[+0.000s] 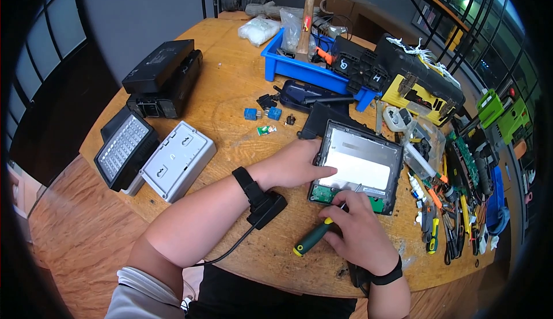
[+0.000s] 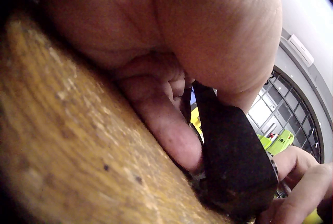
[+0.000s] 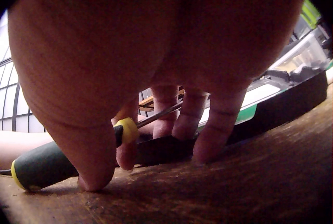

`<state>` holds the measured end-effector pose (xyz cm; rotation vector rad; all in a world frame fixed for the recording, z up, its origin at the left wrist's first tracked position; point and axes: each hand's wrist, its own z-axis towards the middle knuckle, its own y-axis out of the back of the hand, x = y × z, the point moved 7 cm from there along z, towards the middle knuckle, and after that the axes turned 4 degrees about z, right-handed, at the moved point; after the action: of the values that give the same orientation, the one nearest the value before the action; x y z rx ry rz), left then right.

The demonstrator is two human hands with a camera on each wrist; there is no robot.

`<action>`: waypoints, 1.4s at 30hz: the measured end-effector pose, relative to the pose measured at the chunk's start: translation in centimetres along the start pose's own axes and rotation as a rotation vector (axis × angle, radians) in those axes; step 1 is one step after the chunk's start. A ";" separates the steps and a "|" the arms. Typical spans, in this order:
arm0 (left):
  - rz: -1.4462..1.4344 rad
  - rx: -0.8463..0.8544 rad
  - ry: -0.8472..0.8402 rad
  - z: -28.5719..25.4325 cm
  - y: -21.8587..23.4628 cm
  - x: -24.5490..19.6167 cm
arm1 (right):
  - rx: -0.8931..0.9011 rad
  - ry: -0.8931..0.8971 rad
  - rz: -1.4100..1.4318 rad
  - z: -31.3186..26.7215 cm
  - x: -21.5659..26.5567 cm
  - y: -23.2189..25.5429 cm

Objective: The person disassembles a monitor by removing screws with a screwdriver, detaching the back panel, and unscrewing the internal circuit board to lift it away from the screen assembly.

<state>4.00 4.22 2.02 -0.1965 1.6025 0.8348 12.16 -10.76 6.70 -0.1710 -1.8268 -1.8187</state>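
Observation:
A black-framed electronic panel (image 1: 395, 176) lies on the wooden table, with a silver metal back, a white area and a green circuit board (image 1: 324, 194) along its near edge. My left hand (image 1: 290, 165) grips the panel's left side, thumb over the frame. In the left wrist view the fingers curl beside the black frame (image 2: 237, 154). My right hand (image 1: 364, 235) pinches a green-and-yellow screwdriver (image 1: 311, 238) near its neck, handle slanting down to the left. Its metal shaft points over the panel's near edge; the right fingertips (image 3: 205, 151) rest low by that edge.
To the left stand an LED lamp (image 1: 124, 146), a white plastic box (image 1: 180, 157) and stacked black cases (image 1: 161, 77). Behind are small blue parts (image 1: 273, 114) and a blue bin (image 1: 305, 74) with a hammer (image 1: 305, 28). Tools and a yellow-black toolbox (image 1: 423, 97) crowd the right.

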 end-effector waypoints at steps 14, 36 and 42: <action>-0.041 -0.002 -0.005 0.0 -0.1 0.0 | -0.007 0.017 -0.003 0.1 0.0 0.0; -0.054 -0.003 0.005 0.0 0.0 0.1 | -0.058 0.037 0.091 0.5 -1.8 0.1; -0.081 -0.016 -0.009 0.1 -0.1 0.6 | -0.051 0.026 0.068 0.6 -1.6 0.1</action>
<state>3.99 4.45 1.43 -0.2668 1.5694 0.7854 13.39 -9.73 6.12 -0.2247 -1.7368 -1.8137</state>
